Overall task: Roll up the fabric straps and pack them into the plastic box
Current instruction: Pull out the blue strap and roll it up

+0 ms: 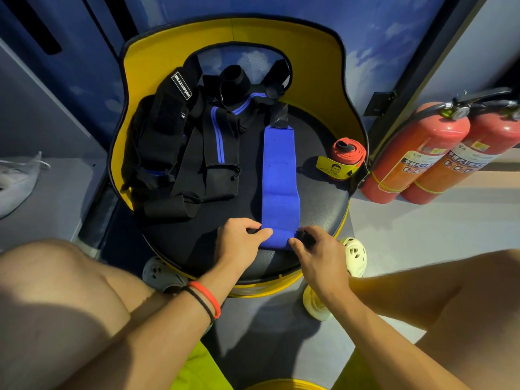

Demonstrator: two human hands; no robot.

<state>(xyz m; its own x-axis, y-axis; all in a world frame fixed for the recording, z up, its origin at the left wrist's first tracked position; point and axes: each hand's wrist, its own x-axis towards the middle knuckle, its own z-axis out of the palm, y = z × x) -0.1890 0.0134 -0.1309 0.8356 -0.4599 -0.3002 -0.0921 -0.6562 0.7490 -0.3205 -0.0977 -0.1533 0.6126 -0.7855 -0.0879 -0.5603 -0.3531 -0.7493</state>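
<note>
Head-worn view, steeply down, close over hands (239, 240)

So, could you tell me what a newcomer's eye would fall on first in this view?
The blue strap lies flat down the black seat, its near end pinched by the left hand and right hand. A heap of black straps sits to its left; two red fire extinguishers stand on the floor at right.

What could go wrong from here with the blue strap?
1. Left hand and right hand pinch only the near end of the blue strap, at the front edge of the seat; the roll may start skewed or slip off.
2. Its far end lies close to the black straps; it could snag them.
3. No plastic box in view; packing may stall.
</note>
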